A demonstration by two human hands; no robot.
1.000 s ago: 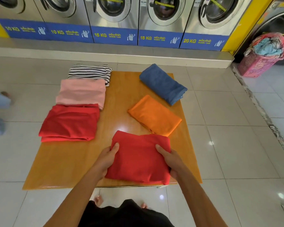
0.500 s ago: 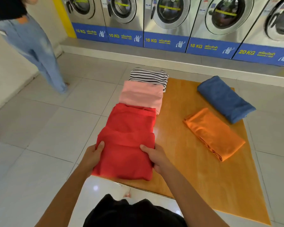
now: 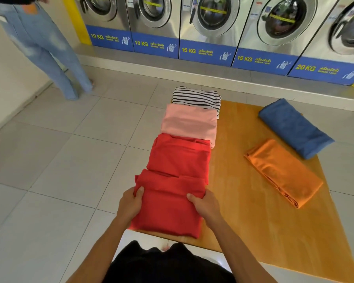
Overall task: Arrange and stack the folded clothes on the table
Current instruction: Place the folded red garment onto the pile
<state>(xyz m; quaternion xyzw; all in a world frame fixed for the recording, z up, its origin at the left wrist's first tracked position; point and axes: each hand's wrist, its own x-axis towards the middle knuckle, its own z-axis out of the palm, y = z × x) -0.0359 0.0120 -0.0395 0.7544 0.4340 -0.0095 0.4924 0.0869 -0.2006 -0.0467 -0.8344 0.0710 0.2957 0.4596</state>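
Left hand point(image 3: 131, 203) gripping the near red garment point(image 3: 168, 209) at its 9 o'clock edge, thumb on top, fingers tucked beneath. Right hand point(image 3: 205, 205) gripping the same garment at 3 o'clock, likewise thumb over, fingers under. Garment held at the desk's point(image 3: 253, 221) 7 o'clock corner, far edge overlapping the second red garment point(image 3: 180, 154) just beyond.

Further out toward 12 o'clock along the left edge: pink garment point(image 3: 189, 124), then striped garment point(image 3: 196, 98), each overlapping the next like shingles. Over at 2 o'clock, well apart from the row: orange garment point(image 3: 282, 170) and blue garment point(image 3: 294, 127), lying side by side, barely touching if at all.

Probably mid-placement, squaring the near red piece onto or against its twin.

Risks from here:
- Near edge sitting right at the desk's lip; released too close, could slide off to the floor point(image 3: 49, 160).
- Soft fabric gripped only at two sides; middle may sag and open the fold when lifted.
- Pushed forward rather than lifted, could rumple the red piece underneath and nudge the pink one out of line.
- Row already hanging over the desk's left edge; extra weight stacked there might tip the lot.

Person in jeans point(image 3: 39, 48) at 10 o'clock, well clear.
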